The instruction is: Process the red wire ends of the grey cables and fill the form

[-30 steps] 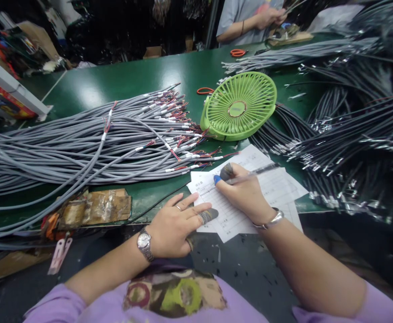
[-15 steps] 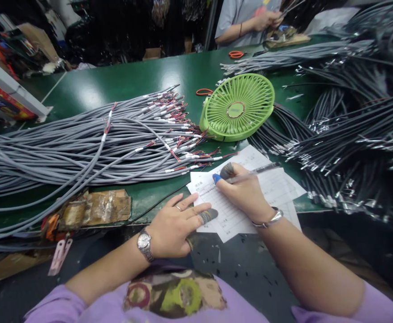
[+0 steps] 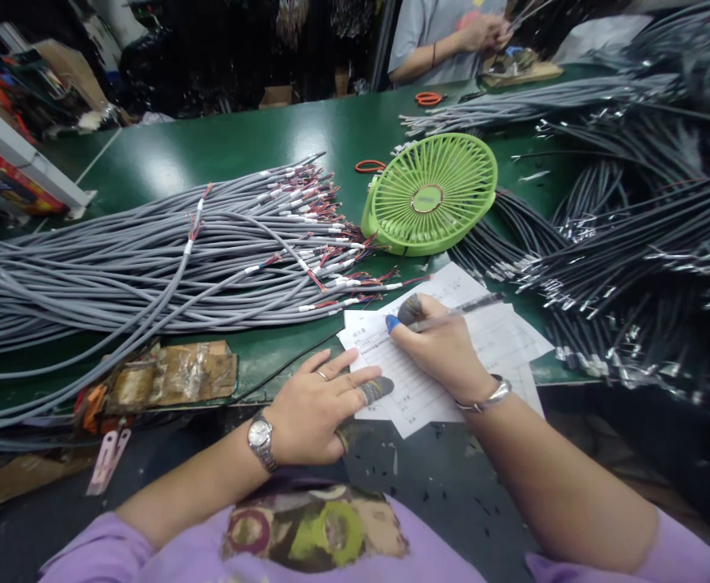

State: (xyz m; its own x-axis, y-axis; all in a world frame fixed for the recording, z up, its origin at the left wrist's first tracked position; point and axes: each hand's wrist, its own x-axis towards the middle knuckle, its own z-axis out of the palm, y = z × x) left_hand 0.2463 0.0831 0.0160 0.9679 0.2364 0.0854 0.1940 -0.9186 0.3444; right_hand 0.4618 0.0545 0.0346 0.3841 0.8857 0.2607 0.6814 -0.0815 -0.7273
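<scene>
Printed paper sheets (image 3: 384,380) lie overlapped at the front edge of the green table. My right hand (image 3: 443,344) pinches a pen (image 3: 476,304) over the top sheet, with coverings on the thumb and a finger; its tip is hard to make out. My left hand (image 3: 324,401) lies flat with fingers spread, its fingertips on the left margin of the paper. A grey cover sits on one of its fingers. Just beyond the sheets stands a green fan (image 3: 431,194).
Grey cables (image 3: 148,267) with stripped wire ends fill the left. Black cables (image 3: 634,243) heap up at the right. A taped block (image 3: 193,374) sits at the front edge. Orange-handled scissors (image 3: 428,98) lie farther back, near a co-worker's hands (image 3: 485,34).
Hardly anything differs. My right hand and the pen have shifted very slightly over the sheet; my left hand stays in place.
</scene>
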